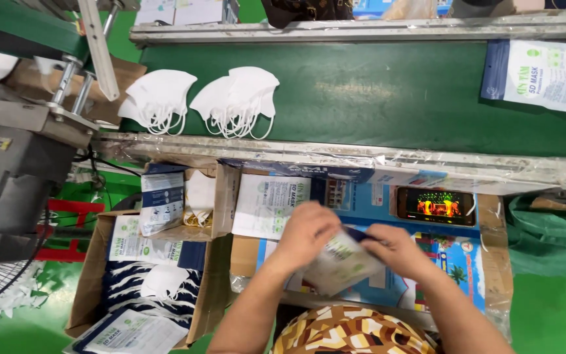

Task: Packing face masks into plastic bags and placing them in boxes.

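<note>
Nearest the camera: a patterned cap (352,331) at the bottom edge, with both forearms running up from it to the work surface.

Left hand (306,229) and right hand (393,246) are both closed on one pouch (339,262), a flat white-and-green printed packet held just above the worktop (453,262). The left hand covers its upper left part; the right hand's fingers pinch its upper right edge. The picture is blurred at the hands, so whether the pouch mouth is open or sealed, and whether a mask is inside, cannot be told.

Done, judging by the lie of things: filled pouches (139,246) lie in the carton (86,282) to the left, and more stand in a box (162,200) just behind it. One packet (545,75) lies on the green belt (375,98) at far right.

Left to do, as judged: two stacks of loose white masks (234,98) lie on the belt, well apart from the hands, unpacked. A flat pouch (266,206) lies on the worktop just beside the left hand.

Other items: a phone (435,206) with a lit screen lies at the back of the worktop, near the right hand. A grey machine (14,170) stands at left.
</note>
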